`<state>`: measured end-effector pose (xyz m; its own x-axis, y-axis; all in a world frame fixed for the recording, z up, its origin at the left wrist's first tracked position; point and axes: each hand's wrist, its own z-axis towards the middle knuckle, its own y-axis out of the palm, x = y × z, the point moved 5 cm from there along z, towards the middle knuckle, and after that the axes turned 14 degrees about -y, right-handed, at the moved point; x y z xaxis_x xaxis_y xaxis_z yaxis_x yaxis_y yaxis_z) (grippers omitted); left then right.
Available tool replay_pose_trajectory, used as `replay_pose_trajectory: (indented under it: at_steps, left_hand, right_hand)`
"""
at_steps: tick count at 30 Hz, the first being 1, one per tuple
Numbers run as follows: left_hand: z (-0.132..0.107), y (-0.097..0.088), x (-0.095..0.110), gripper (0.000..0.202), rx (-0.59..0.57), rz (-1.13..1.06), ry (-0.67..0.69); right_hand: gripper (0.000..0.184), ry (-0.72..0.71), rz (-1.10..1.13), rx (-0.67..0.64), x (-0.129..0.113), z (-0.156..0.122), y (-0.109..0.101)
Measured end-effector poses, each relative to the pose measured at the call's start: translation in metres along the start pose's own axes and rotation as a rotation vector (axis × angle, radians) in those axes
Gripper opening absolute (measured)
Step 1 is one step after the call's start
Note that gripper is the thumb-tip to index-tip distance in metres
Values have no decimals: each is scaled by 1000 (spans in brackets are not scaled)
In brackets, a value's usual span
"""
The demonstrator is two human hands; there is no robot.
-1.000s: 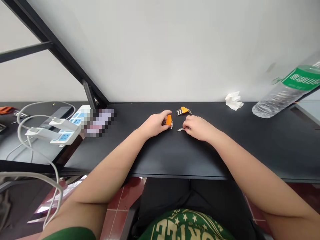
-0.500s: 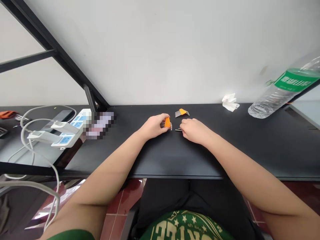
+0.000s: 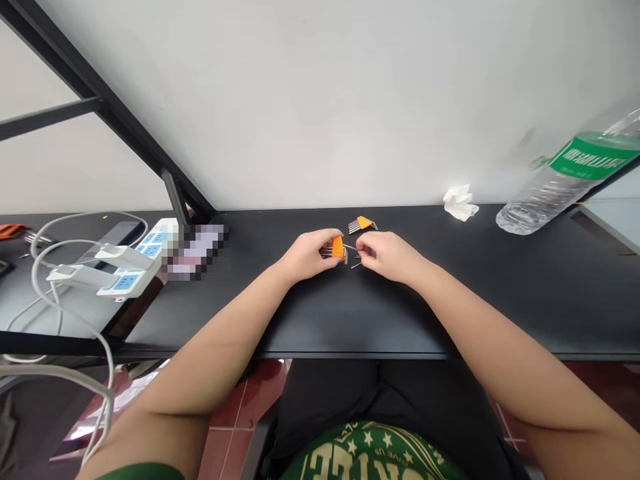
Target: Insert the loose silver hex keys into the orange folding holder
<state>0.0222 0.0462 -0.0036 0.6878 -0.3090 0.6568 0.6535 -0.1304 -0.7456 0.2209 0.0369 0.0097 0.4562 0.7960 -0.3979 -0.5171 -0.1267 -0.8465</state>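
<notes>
The black tabletop [image 3: 450, 300] holds a tipped water bottle [image 3: 565, 180] far right and a power strip [image 3: 135, 263] on the left. In the middle, the left hand [image 3: 307, 253] has its grip closed on an orange key holder [image 3: 338, 247]. The right hand [image 3: 385, 255] pinches one small metal key [image 3: 351, 248] at the holder. Another key [image 3: 356, 265] lies loose beside it, so filling looks only part done. A full orange set [image 3: 363, 224] lies just behind.

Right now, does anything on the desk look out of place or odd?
One oddity: a crumpled white tissue lies against the wall near the water bottle. The left hand grips an orange key holder; the right hand pinches a hex key.
</notes>
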Motion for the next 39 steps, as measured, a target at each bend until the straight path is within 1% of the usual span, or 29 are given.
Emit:
replay_pose_trajectory:
  at_steps: [4, 7, 9, 12, 15, 18, 20, 22, 25, 26, 28, 31, 33, 34, 36, 38, 39]
  left_hand:
    - [-1, 0, 1, 50, -9, 7, 21]
    - [-2, -1, 2, 48, -6, 52, 62]
    - [-3, -1, 6, 46, -1, 94, 101]
    - [-6, 1, 13, 42, 9, 138, 148]
    - [-8, 4, 24, 36, 6, 138, 185]
    - [-9, 7, 31, 30, -17, 133, 214]
    - [-8, 7, 30, 30, -4, 129, 204]
    - [-6, 5, 25, 34, 28, 121, 177]
    - [-5, 4, 20, 38, 46, 128, 166]
    - [-5, 4, 20, 38, 38, 135, 174]
    - [-6, 7, 22, 34, 10, 151, 188]
    - [-7, 9, 25, 28, -21, 170, 197]
    - [-6, 8, 23, 30, -20, 179, 189]
    - [-5, 7, 21, 33, -12, 181, 180]
    - [-3, 5, 15, 40, 8, 180, 152]
    - [-1, 2, 8, 44, 17, 170, 124]
    - [0, 2, 5, 45, 17, 161, 114]
  right_hand:
    - [9, -17, 44, 8, -1, 0, -2]
    - [9, 35, 144, 10, 1, -2, -5]
    - [9, 126, 282, 19, 6, -3, -5]
    - [14, 297, 553, 47, 15, -6, -1]
    - [24, 449, 853, 112, 17, -5, 10]
    - [34, 541, 1065, 197, 13, 0, 22]
    - [37, 559, 1147, 257, 10, 2, 26]
    - [35, 545, 1224, 303, 10, 2, 28]
    - [30, 492, 1296, 301, 10, 2, 28]
    - [27, 473, 1283, 286, 9, 2, 27]
    - [20, 435, 1173, 246, 8, 2, 26]
    - [12, 333, 873, 191, 5, 3, 19]
    - [10, 237, 640, 148, 5, 3, 13]
    - [8, 188, 512, 110, 6, 3, 10]
    - [8, 111, 250, -17, 9, 0, 8]
    - [10, 76, 45, -164, 14, -3, 9]
    - [11, 72, -21, -225, 15, -5, 10]
